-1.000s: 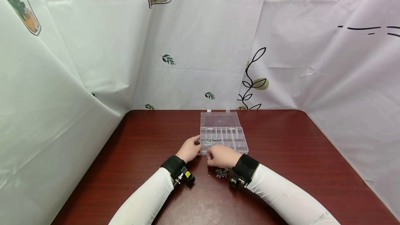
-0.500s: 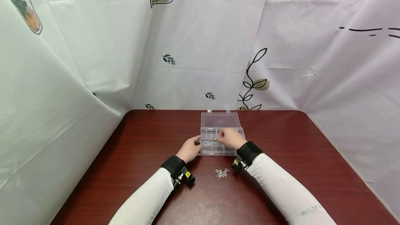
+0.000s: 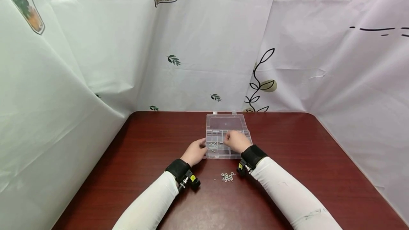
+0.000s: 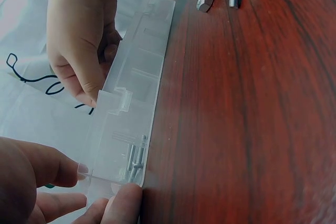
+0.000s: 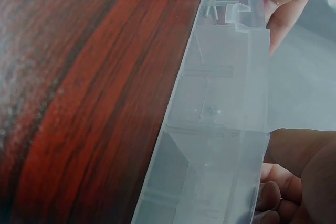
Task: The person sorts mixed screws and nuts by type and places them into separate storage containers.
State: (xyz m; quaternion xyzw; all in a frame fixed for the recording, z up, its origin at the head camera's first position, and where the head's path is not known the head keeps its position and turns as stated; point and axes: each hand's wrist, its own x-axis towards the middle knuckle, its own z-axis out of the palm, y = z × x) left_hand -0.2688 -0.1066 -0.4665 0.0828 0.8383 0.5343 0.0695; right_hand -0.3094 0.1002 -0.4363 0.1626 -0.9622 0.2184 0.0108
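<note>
One clear compartment box [image 3: 220, 156] lay open, its left side held by the left hand [image 3: 194, 153] between thumb and fingers, slim screws [image 4: 135, 162] inside just right of that grip; the right hand [image 3: 238, 141] curled its fingers over the compartments, whether pinching anything impossible to tell; nearer the person than both hands, small metal hardware [image 3: 228, 177] lay on the reddish table [image 3: 159, 137]

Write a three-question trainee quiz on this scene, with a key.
1. Multiple choice: which hand grips the left side of the clear box? A) left B) right C) neither
2. True or false: the box's lid is closed.
3. Fill in: the loose hardware lies outside the box, on the ____.

Key:
1. A, the left hand.
2. False; the lid stands open.
3. Table.
</note>
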